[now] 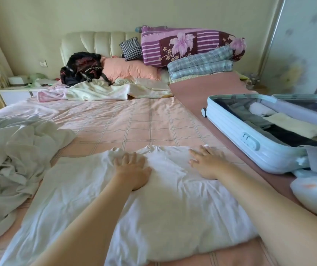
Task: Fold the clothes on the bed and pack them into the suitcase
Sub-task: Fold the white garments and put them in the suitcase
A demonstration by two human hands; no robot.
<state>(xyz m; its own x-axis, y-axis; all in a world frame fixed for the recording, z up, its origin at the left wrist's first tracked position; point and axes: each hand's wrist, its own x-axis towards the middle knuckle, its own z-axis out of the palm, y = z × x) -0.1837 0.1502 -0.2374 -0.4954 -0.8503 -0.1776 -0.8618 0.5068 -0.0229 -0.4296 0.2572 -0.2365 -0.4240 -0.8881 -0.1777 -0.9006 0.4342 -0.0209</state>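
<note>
A white garment lies spread flat on the pink checked bed sheet right in front of me. My left hand rests palm down near its far edge, fingers slightly curled on the cloth. My right hand lies flat with fingers apart on the garment's far right corner. An open pale blue suitcase stands on the bed to the right, with folded dark, cream and white clothes inside. A crumpled heap of pale grey-white clothing lies at the left.
At the headboard sit a black backpack, a pink pillow, a checked cushion and stacked folded quilts. A rumpled white and pink blanket lies below them. A white plastic bag sits by the suitcase. A nightstand stands at the left.
</note>
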